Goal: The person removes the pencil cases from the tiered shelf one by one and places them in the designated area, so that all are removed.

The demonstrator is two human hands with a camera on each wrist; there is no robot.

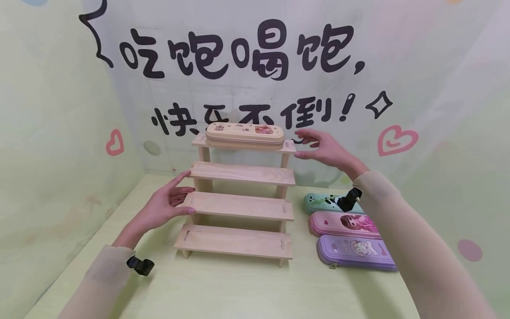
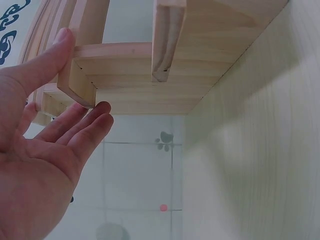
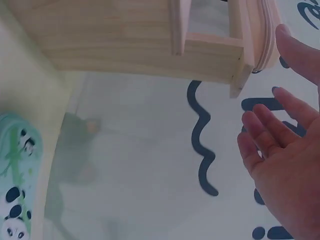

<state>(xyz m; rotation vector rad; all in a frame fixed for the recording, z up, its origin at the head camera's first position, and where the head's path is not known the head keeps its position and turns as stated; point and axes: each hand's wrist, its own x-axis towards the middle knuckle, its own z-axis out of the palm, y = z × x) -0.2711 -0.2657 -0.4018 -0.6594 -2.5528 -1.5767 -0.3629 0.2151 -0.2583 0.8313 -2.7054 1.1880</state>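
Observation:
A stepped wooden display rack [image 1: 239,203] stands on the table, its narrow shelves rising toward the back. On the top shelf lies a cream zippered pencil case [image 1: 245,136] with small printed pictures. My left hand [image 1: 167,204] holds the rack's left side, thumb on the end of a middle shelf; in the left wrist view, the fingers of that left hand [image 2: 45,135] lie around the board's end. Just right of the top shelf, my right hand [image 1: 324,148] has its fingers spread loosely. The right wrist view shows a gap between this right hand [image 3: 285,140] and the rack.
To the rack's right lie three more pencil cases: a green panda one [image 1: 320,202], a pink one with a doll figure [image 1: 328,223] and a purple one [image 1: 342,252]. My right forearm partly covers them. A printed cloth wall [image 1: 255,93] stands close behind the rack.

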